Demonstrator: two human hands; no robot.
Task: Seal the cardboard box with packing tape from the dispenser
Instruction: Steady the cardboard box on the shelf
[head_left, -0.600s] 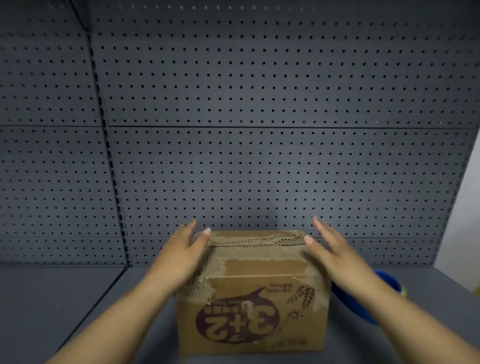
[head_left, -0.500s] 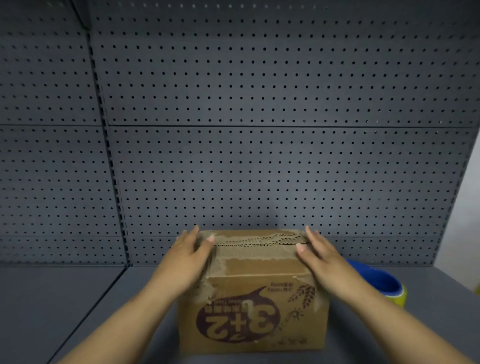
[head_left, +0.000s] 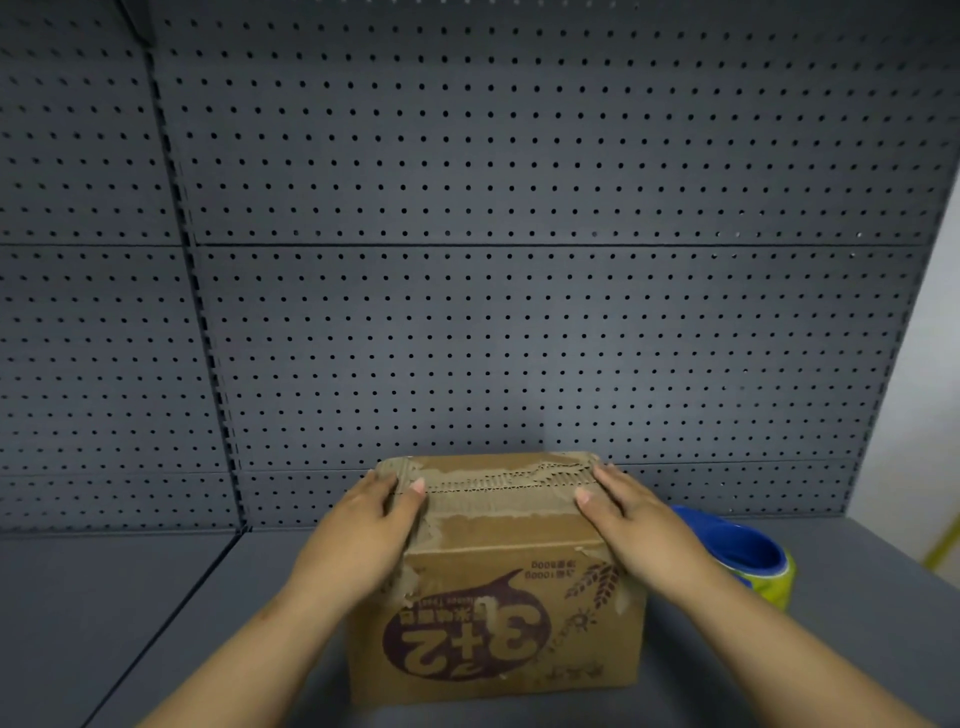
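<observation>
A brown cardboard box (head_left: 498, 566) with an upside-down "3+2" print stands on the grey shelf, its top flaps folded down with torn tape remains along the seam. My left hand (head_left: 363, 530) lies flat on the box's top left corner and side. My right hand (head_left: 639, 525) presses on the top right corner, fingers together. A blue and yellow-green round object (head_left: 748, 561), possibly the tape roll, sits just right of the box, partly hidden by my right forearm. No tape dispenser is clearly visible.
A grey perforated back panel (head_left: 519, 286) rises right behind the box. The grey shelf surface (head_left: 130, 597) stretches to the left, with a seam between two shelf sections. A pale wall (head_left: 930, 415) shows at the far right.
Both hands have come inward and down onto the box's top corners; they hovered apart before. The box's top flaps now lie flatter.
</observation>
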